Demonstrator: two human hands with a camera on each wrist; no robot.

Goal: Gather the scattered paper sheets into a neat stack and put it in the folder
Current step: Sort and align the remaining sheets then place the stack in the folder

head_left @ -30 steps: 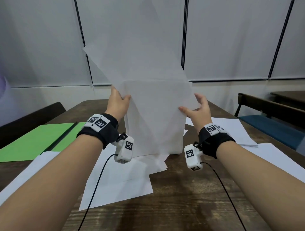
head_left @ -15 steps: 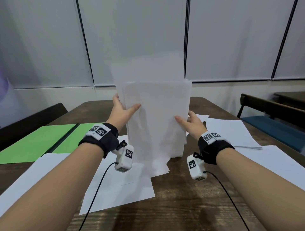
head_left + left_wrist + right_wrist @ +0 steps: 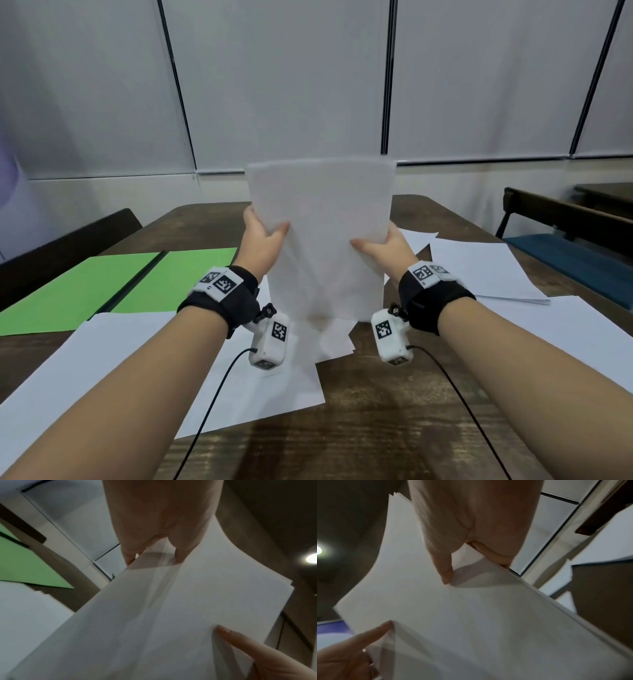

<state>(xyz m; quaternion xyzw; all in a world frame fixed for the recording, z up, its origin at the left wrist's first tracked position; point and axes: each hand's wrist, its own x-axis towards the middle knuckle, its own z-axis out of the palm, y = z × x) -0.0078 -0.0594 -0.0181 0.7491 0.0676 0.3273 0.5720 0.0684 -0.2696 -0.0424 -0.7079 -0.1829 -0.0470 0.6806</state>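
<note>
1. Both hands hold one stack of white paper sheets [image 3: 320, 236] upright between them, above the middle of the wooden surface [image 3: 376, 428].
2. Left hand [image 3: 261, 245] grips the stack's left edge: its thumb lies across the near face and its fingers curl behind, as the left wrist view shows [image 3: 159, 524].
3. Right hand [image 3: 387, 251] grips the right edge the same way, thumb on the near face and fingers round the back; the right wrist view shows this pinch close up [image 3: 471, 524].
4. Seen from the head camera, the stack stands nearly vertical, with its top edge level and its bottom edge low over loose sheets lying on the surface [image 3: 260, 387]; whether it touches them cannot be told.
5. At the top corner in the right wrist view the sheet edges are slightly fanned [image 3: 397, 495], so they are not fully flush.
6. An open green folder [image 3: 113, 287] lies flat on the surface to the left, well apart from the stack, with a dark spine down its middle.
7. More loose white sheets lie to the right [image 3: 479, 270], with another at the near left edge [image 3: 68, 377].
8. A black band with a tag-marked camera unit is strapped to each wrist.
9. A bench with a blue seat [image 3: 568, 260] stands beyond the right side of the surface.
</note>
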